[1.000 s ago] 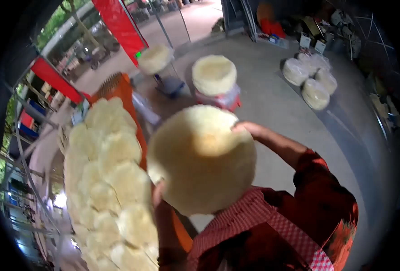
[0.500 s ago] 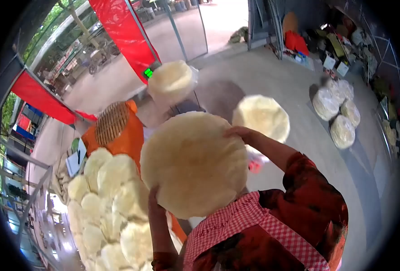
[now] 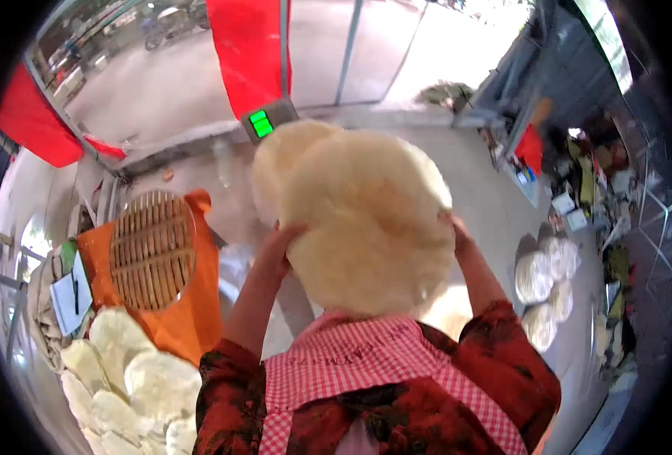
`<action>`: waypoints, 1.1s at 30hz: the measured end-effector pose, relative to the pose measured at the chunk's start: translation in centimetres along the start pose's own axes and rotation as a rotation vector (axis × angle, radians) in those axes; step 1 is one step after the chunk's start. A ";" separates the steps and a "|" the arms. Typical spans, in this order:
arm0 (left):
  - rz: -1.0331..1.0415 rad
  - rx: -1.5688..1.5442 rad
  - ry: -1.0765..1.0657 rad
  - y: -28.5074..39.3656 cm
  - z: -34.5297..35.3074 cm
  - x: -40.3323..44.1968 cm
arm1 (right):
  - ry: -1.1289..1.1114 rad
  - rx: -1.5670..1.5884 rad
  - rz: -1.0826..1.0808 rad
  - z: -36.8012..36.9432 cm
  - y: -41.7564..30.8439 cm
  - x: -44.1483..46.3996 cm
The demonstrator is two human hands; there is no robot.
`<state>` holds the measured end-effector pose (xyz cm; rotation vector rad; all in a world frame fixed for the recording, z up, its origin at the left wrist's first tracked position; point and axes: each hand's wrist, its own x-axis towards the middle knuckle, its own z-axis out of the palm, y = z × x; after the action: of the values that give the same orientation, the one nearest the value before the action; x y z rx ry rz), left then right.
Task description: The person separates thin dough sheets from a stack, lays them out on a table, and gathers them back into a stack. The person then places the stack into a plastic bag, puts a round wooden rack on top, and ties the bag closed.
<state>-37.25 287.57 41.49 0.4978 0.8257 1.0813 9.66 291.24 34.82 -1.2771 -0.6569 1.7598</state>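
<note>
A large, pale round flatbread [image 3: 374, 227] is held up in front of my chest between both hands. My left hand [image 3: 284, 244] is closed on its left edge, and my right hand [image 3: 457, 231] grips the right edge. Just beyond, partly covered by it, a pile of similar round flatbreads [image 3: 275, 163] sits beside a scale's green display [image 3: 260, 123]. Whether the held bread touches that pile I cannot tell. Below my right hand, another pale round piece [image 3: 453, 309] shows partly behind my arm.
Many loose flatbreads [image 3: 139, 379] lie at lower left. Near them are a round slatted board [image 3: 152, 250] on orange cloth [image 3: 188, 322] and a notebook [image 3: 64, 305] with a pen. Several bagged stacks [image 3: 535, 279] stand on the floor at right, near clutter [image 3: 579, 201].
The flatbread has moved forward and now overlaps the pile by the scale. My hands have shifted to its left and right sides. The view has turned, bringing the slatted board fully into sight.
</note>
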 end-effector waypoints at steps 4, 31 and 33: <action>-0.001 0.030 -0.005 6.5 -2.0 11.5 | -0.125 0.105 -0.049 1.8 -2.4 11.4; -0.335 0.035 0.298 5.4 -19.7 33.5 | 0.568 -0.154 0.472 8.8 -3.3 35.2; -0.333 0.047 0.320 4.5 -19.7 33.0 | 0.495 -0.133 0.467 10.1 -4.2 35.0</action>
<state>-47.96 318.84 21.43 0.2146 1.1723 0.8430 -2.84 324.07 24.31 -1.9916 -0.1992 1.6647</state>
